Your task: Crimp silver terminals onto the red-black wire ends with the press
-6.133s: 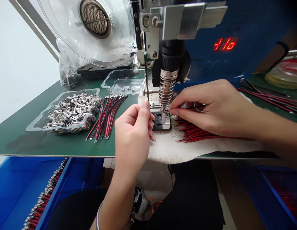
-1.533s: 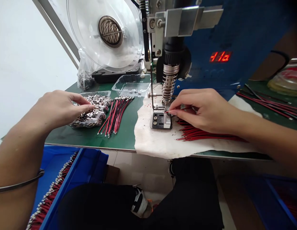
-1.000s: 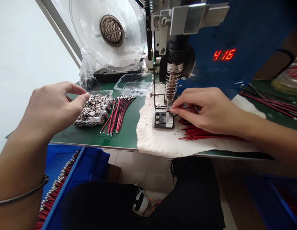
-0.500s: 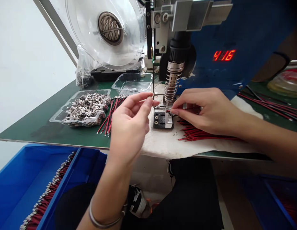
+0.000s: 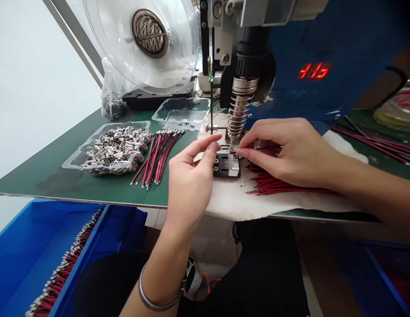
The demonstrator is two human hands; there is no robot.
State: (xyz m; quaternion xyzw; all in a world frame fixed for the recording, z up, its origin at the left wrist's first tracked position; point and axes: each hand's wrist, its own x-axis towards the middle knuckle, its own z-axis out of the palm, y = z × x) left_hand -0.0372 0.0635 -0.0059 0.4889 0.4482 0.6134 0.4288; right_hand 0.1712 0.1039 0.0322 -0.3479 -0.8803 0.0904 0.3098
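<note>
Head view: the left hand [image 5: 193, 180] had just come across from the tray [image 5: 72, 164] of small metal connectors [image 5: 114, 147] near the worktop's [image 5: 46, 176] left end, and its fingertips were now just left of the soldering tip, above the black fixture [image 5: 234, 165]. The right hand [image 5: 287, 149] had kept nearly the same place, so both hands met there and the work was centred on the fixture. The left thumb and forefinger were drawn close together; whether they gripped a connector could not be told. The right thumb and forefinger pinched a wire [image 5: 234, 152], its end at the fixture's silver block, below the spring-wrapped iron [image 5: 238, 112]. Loose red and black wires [image 5: 271, 182] lay under that hand on a pale cloth [image 5: 231, 209] reaching over the worktop's front edge. Tipped wires [image 5: 158, 156] lay beside the tray. On the blue machine [image 5: 290, 101], the red display [image 5: 314, 71] seemed to show 415, some segments faint, where it had read 416. No brand could be read.
</note>
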